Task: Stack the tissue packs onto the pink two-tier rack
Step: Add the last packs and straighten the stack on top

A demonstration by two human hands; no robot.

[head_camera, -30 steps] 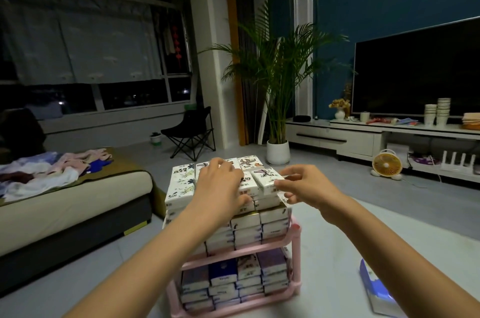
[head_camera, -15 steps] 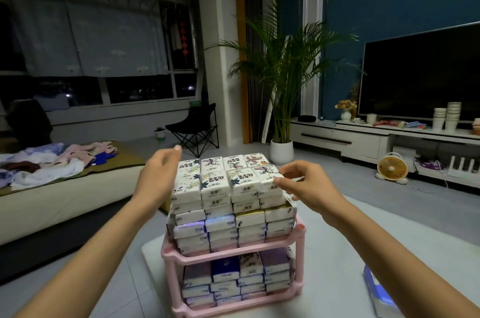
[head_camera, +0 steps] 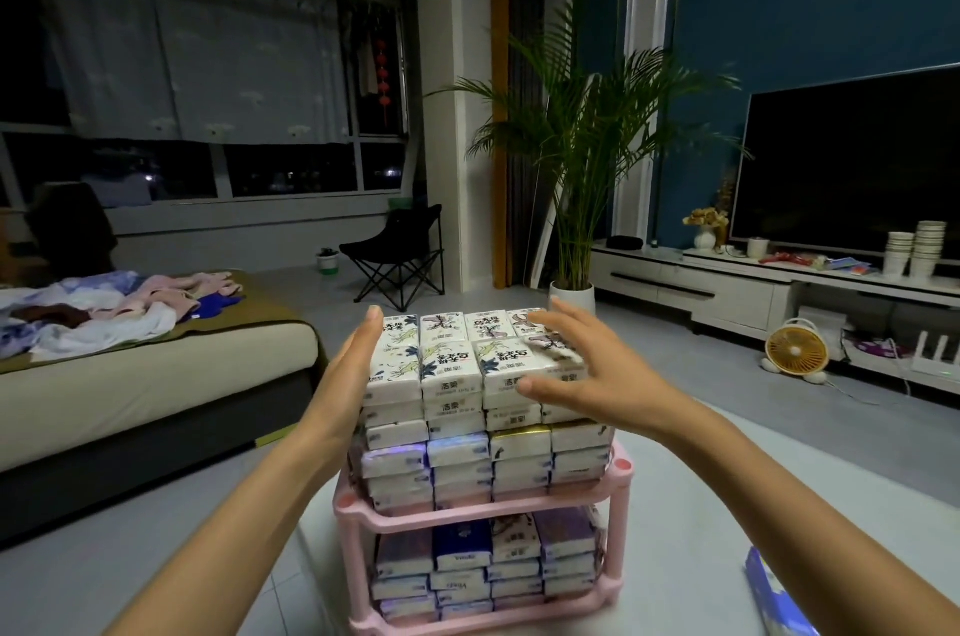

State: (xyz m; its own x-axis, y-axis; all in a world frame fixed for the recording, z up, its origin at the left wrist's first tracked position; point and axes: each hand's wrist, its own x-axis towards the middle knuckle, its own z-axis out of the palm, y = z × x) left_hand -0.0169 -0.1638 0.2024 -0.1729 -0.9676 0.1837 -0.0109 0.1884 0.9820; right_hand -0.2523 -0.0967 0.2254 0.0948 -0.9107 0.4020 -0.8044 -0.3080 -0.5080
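From where I stand the tissue packs (head_camera: 452, 365) are nearly all on the pink two-tier rack (head_camera: 467, 513); the lower shelf is packed full, and the upper shelf carries several layers that rise well above its rim, so nothing but their own weight holds the top rows in place. The left hand (head_camera: 349, 375) is flat, fingers straight, pressed against the left face of the top layers; the right hand (head_camera: 582, 365) is spread and relaxed over the top right corner, gripping nothing, and it is blurred enough that I cannot say whether it touches the packs or only hovers just above them. That is where I would expect trouble; if the left palm pushes and the right side offers no answering wall, the upper columns could slide rightward and spill over the edge; the wrappers look slick and the packs soft, so one row may shear off the row beneath. The packs under the right hand look a little skewed already, and a heavy pat there might tip them outward. Pressing down hard could also rock the light rack on the white mat (head_camera: 675, 505). A blue packet (head_camera: 774, 599) lies on the mat at the right, well apart from the rack; adding it on top would make the pile shakier.
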